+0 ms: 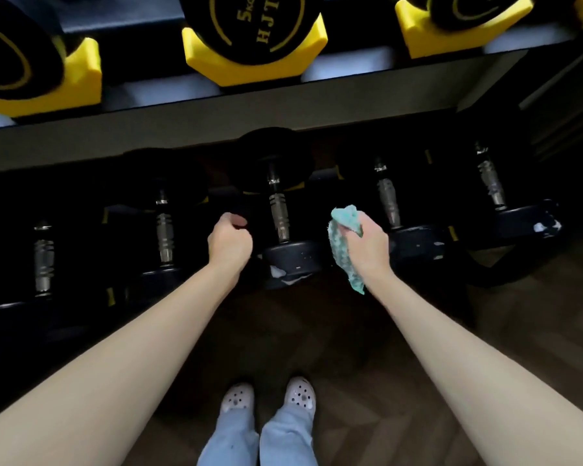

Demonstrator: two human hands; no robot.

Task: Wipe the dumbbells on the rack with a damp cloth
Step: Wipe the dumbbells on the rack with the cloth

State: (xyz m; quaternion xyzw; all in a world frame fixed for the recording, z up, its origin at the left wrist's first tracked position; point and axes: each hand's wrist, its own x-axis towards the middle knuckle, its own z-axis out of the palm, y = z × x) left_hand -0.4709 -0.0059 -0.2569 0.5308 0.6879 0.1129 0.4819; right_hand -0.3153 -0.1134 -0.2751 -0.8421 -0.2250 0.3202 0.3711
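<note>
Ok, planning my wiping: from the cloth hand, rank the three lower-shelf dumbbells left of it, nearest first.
1. Centre dumbbell, just left of the right hand holding the cloth.
2. Second dumbbell, beyond the left hand.
3. Leftmost dumbbell, far left.

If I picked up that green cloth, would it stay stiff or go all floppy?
Probably floppy: the cloth droops in a loose tail below the right hand that grips it. It looks thin and crumpled, so it is likely light. Its nubby-looking texture probably makes it easy to hold, not slippery.
</note>
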